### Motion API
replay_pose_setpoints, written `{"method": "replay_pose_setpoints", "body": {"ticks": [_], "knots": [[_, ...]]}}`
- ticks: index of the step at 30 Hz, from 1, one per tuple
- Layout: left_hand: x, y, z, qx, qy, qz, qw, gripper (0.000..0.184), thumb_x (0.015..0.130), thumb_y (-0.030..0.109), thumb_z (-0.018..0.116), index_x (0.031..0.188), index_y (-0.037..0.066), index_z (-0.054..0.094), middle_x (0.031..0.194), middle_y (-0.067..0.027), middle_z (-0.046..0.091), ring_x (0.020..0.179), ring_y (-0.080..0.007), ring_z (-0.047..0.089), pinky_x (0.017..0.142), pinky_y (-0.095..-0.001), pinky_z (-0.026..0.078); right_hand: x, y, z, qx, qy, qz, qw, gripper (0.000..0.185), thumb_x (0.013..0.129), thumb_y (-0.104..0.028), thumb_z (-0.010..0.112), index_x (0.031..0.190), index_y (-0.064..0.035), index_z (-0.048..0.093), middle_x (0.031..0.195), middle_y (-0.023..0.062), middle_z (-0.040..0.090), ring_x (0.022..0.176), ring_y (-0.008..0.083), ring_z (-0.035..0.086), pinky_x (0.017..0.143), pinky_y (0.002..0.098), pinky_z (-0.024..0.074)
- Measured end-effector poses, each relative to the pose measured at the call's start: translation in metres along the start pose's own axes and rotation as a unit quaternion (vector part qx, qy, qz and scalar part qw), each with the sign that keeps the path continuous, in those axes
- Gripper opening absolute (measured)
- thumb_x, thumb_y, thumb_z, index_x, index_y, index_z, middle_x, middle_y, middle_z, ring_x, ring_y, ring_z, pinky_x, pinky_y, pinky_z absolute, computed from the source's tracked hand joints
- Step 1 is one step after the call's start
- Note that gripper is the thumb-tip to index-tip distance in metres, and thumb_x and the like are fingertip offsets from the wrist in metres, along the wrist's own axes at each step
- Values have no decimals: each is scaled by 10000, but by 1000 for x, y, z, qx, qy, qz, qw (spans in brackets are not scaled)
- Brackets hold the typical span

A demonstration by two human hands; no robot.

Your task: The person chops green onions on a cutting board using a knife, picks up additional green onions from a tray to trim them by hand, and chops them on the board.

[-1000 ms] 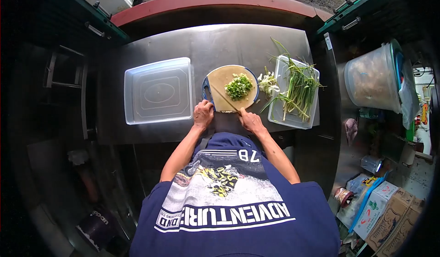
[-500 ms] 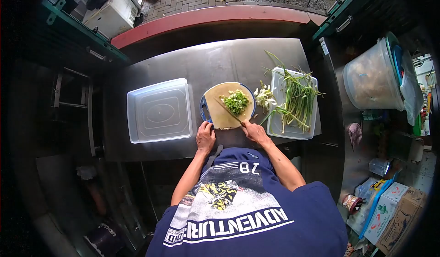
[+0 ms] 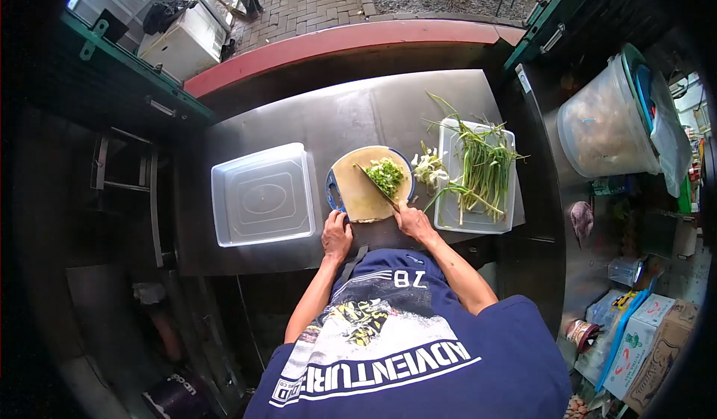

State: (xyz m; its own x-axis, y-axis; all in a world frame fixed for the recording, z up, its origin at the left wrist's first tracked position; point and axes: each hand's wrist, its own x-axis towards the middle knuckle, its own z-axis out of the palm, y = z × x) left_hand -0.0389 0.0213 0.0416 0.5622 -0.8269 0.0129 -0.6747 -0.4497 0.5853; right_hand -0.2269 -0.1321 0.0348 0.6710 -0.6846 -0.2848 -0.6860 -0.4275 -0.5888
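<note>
Knife diagonal, tip pointing away-left; right grip clasping it, left grip unclear.

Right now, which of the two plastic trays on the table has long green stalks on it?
The right-hand tray, to the right of the cutting board: green stalks lie heaped across it. The left-hand tray has no stalks.

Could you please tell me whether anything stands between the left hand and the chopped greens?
Yes: the knife, held in the right hand, slants over the board, its blade lying between the left hand and the chopped greens. Apart from it, I see only board between them.
</note>
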Motion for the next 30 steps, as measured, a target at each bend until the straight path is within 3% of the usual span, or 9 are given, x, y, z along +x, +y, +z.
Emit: {"method": "replay_pose_setpoints", "body": {"ticks": [8, 14, 17, 20, 22, 23, 27, 30], "knots": [[-1, -3, 2, 5, -2, 9, 1000, 320, 768, 68, 637, 1083, 53, 582, 1181, -100, 539, 1071, -309, 547, 902, -400, 461, 0, -18, -11, 50, -6, 55, 997, 303, 916, -283, 514, 1043, -11, 473, 800, 320, 618, 799, 498, 601, 703, 567, 472], [-1, -3, 0, -8, 3, 6, 1000, 315, 768, 67, 633, 1079, 47, 586, 1171, -102, 545, 1062, -311, 552, 898, -403, 460, 7, -14, -2, 139, 22, 62, 988, 379, 940, -328, 480, 1077, 25, 491, 921, 334, 613, 855, 482, 607, 723, 532, 487], [-1, -6, 1, -8, 5, 12, 1000, 311, 771, 71, 629, 1079, 46, 588, 1167, -100, 547, 1057, -309, 554, 896, -400, 461, 9, -17, -3, 178, -1, 111, 978, 407, 942, -341, 473, 1112, 28, 506, 970, 315, 615, 882, 468, 609, 760, 506, 487], [-1, -4, 0, -13, 9, 10, 1000, 304, 773, 73, 626, 1074, 45, 592, 1163, -97, 549, 1053, -306, 556, 893, -399, 462, 16, -13, 12, 145, 28, 38, 988, 408, 947, -339, 469, 1125, 27, 499, 955, 305, 616, 828, 439, 630, 738, 478, 500], [0, -3, 0, -25, 7, 1, 1000, 313, 758, 51, 644, 1067, 27, 603, 1147, -125, 561, 1058, -323, 559, 902, -403, 460, 23, -18, 20, 121, 54, -36, 991, 397, 954, -324, 462, 1136, 28, 488, 935, 287, 618, 722, 393, 649, 611, 446, 522], [0, -2, -1, -25, 8, 1, 1000, 313, 758, 51, 644, 1067, 27, 603, 1147, -125, 561, 1058, -323, 559, 902, -403, 460, 25, -20, 24, 190, -19, 20, 981, 378, 962, -308, 456, 1124, 34, 457, 842, 273, 622, 615, 349, 647, 489, 412, 509], [-1, -4, 0, -8, 8, 9, 1000, 297, 773, 68, 631, 1068, 54, 601, 1156, -91, 554, 1051, -300, 559, 891, -393, 467, 35, -31, 40, 176, -44, -16, 983, 350, 971, -306, 445, 1049, 34, 413, 670, 241, 594, 504, 327, 607, 451, 421, 497], [-1, -5, 0, -6, 5, 8, 1000, 296, 773, 66, 632, 1067, 59, 603, 1155, -90, 555, 1052, -299, 559, 892, -392, 468, 31, -30, 47, 165, -72, -24, 983, 350, 970, -308, 444, 1039, 34, 418, 681, 243, 596, 508, 326, 608, 455, 426, 496]]}}
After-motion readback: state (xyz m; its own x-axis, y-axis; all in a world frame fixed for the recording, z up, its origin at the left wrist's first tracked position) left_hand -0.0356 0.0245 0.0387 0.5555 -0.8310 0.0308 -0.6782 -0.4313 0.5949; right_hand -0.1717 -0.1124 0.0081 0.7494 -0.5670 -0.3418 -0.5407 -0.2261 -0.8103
